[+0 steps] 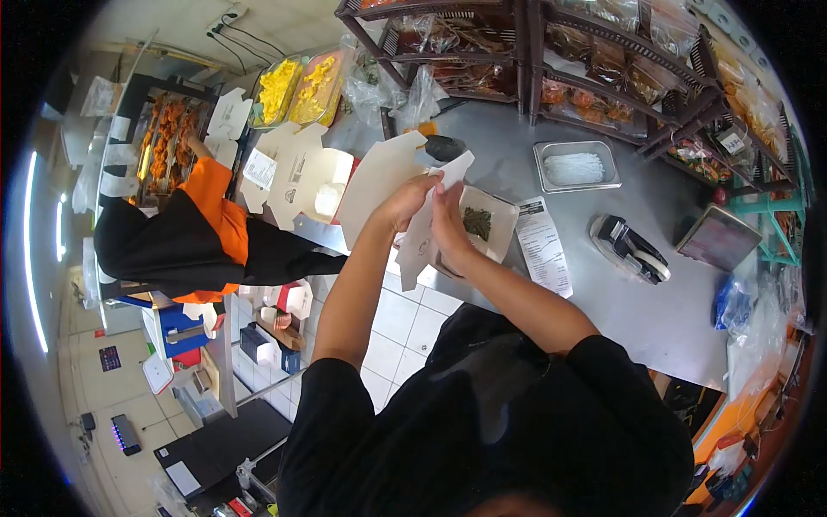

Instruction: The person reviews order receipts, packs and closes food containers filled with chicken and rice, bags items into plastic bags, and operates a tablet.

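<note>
A white paper food box [504,246] stands on the metal counter with dark green chopped leaves [477,223] inside. My left hand [410,203] is closed on the box's raised lid flap [419,237], fingers bent at its upper part. Pressed to the same flap from the right is my right hand [448,222], its fingers closed against the card close to the left fingertips. A wide white lid panel [372,185] stands up just left of my left hand. To the left lies another open box [314,164] holding white rice [328,199].
A printed receipt [544,247], a steel tray of white wrapped items [575,168], a tape dispenser [631,248] and a tablet [719,237] lie rightward. Brown shelves [530,69] of bagged food overhang the back. A co-worker in orange sleeves [211,202] reaches into a food display at left.
</note>
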The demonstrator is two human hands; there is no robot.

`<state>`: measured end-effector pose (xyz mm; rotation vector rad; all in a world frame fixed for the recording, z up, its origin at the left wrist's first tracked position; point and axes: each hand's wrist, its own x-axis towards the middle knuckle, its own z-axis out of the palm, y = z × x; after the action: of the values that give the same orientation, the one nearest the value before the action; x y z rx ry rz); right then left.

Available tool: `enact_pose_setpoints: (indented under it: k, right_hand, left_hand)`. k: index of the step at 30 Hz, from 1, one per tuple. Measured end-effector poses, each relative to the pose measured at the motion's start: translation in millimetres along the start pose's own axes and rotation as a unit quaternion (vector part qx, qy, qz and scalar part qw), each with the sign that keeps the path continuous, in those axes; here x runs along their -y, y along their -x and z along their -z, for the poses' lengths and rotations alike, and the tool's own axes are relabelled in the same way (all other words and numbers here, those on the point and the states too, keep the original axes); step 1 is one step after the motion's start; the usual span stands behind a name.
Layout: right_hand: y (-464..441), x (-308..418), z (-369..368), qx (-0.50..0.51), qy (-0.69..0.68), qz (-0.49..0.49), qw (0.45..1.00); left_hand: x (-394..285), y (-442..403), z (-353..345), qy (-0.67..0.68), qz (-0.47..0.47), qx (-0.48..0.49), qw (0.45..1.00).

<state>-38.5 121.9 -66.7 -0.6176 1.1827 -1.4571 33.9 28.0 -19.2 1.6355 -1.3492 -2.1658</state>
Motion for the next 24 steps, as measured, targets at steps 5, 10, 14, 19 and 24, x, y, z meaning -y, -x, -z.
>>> enact_pose_setpoints:
  k: [5, 10, 14, 19, 24]
  right_hand:
    - [-15, 53, 7, -0.033, -0.034, 0.093, 0.995]
    - [-25, 78, 16, -0.178, -0.064, 0.062, 0.98]
    - [-42, -20, -8, -0.08, 0.133, -0.013, 0.988]
    - [-101, 19, 17, -0.174, 0.077, 0.017, 0.982]
    - [-133, 39, 65, -0.254, -0.042, 0.003, 0.966]
  left_hand:
    - [-16, 24, -8, -0.002, -0.027, -0.025, 0.999]
    - [-3, 11, 6, 0.042, -0.022, -0.01, 0.999]
    - [-8, 13, -5, -0.054, -0.071, -0.046, 0.995]
    - [-2, 15, 5, 0.005, -0.038, 0.016, 0.999]
    - [-7, 22, 0, 0.026, -0.027, -0.025, 0.999]
